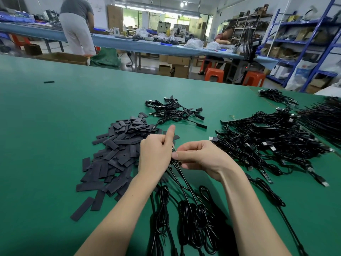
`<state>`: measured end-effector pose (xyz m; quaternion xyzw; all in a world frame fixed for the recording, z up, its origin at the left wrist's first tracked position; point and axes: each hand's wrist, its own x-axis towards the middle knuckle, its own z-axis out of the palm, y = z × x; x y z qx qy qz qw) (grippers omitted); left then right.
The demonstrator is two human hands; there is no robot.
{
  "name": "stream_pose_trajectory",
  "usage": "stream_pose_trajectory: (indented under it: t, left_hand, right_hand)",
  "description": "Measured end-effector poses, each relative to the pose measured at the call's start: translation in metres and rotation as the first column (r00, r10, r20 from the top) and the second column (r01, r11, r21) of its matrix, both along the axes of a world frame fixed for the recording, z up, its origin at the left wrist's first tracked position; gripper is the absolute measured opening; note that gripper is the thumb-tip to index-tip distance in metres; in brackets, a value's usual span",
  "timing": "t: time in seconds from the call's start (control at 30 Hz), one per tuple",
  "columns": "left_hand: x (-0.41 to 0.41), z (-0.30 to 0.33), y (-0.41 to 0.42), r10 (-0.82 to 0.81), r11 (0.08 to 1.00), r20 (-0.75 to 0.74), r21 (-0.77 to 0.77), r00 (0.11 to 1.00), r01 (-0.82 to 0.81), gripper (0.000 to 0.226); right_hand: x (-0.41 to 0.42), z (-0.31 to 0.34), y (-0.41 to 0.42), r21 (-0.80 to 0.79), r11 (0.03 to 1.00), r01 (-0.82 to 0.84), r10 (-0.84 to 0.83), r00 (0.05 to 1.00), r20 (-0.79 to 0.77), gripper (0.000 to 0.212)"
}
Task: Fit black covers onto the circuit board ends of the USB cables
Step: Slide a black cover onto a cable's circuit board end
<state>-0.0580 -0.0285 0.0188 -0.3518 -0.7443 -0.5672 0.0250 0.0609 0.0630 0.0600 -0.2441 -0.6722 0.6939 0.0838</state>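
No brand, label or writing is showing clearly enough to read on the cables, the covers or the boxes behind.

The left hand (156, 154) is hovering over the green counter (55, 126) with its back to the camera, its forefinger sticking straight up and forward while the other fingers are curling in around a bunch of cable ends. The right hand (201, 159) is meeting it from the right, palm turned inward, thumb and fingertips pinching at the same bunch just beside the left palm. A small green circuit board (173, 149) is peeking out between the two hands; whether a cover is on it I cannot tell. So each grip is closing on the held cables (184, 183), whose black leads are trailing down toward the camera into loose coils on the counter.

The heap of flat black covers (118, 150) is lying just left of the left hand, touching the counter and spreading toward the near edge. A small cluster of cables with covers fitted (175, 111) is resting beyond the hands. A large tangle of USB cables (273, 143) is lying to the right, with bare green boards showing at its near side.
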Motion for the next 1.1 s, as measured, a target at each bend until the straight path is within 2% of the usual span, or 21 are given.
stream_pose_trajectory:
  t: [0.17, 0.37, 0.63, 0.77, 0.87, 1.0, 1.1]
  left_hand:
    - [0.001, -0.002, 0.000, 0.091, 0.996, 0.039, -0.021, 0.995, -0.091, 0.079]
    - [0.001, -0.001, -0.003, 0.137, 0.991, 0.037, -0.003, 0.990, -0.137, 0.080]
    - [0.011, 0.005, -0.004, 0.044, 0.995, -0.040, 0.088, 0.998, -0.040, 0.076]
    - [0.012, 0.006, -0.006, 0.009, 0.990, -0.050, 0.143, 0.999, -0.002, 0.073]
    - [0.015, 0.009, -0.007, -0.036, 0.984, -0.003, 0.177, 0.999, 0.036, 0.072]
    - [0.017, 0.016, -0.004, -0.135, 0.966, 0.090, 0.234, 0.987, 0.111, 0.069]
    - [0.013, 0.015, -0.001, -0.171, 0.976, 0.155, 0.164, 0.973, 0.145, 0.076]
  right_hand:
    - [-0.003, -0.001, -0.003, -0.036, 0.999, 0.001, -0.001, 1.000, 0.005, 0.013]
    - [-0.005, -0.001, -0.005, -0.059, 0.998, -0.023, 0.024, 0.999, 0.023, 0.027]
    - [-0.001, -0.006, -0.002, -0.145, 0.985, -0.089, 0.089, 0.996, -0.003, 0.020]
    - [-0.002, -0.011, -0.005, -0.224, 0.968, -0.110, 0.104, 0.994, -0.040, 0.009]
    - [-0.002, -0.012, -0.008, -0.277, 0.954, -0.114, 0.103, 0.993, -0.054, 0.003]
    - [0.002, -0.010, -0.006, -0.366, 0.921, -0.135, 0.110, 0.990, -0.091, 0.012]
    - [0.009, -0.005, -0.002, -0.307, 0.941, -0.144, 0.124, 0.989, -0.082, 0.013]
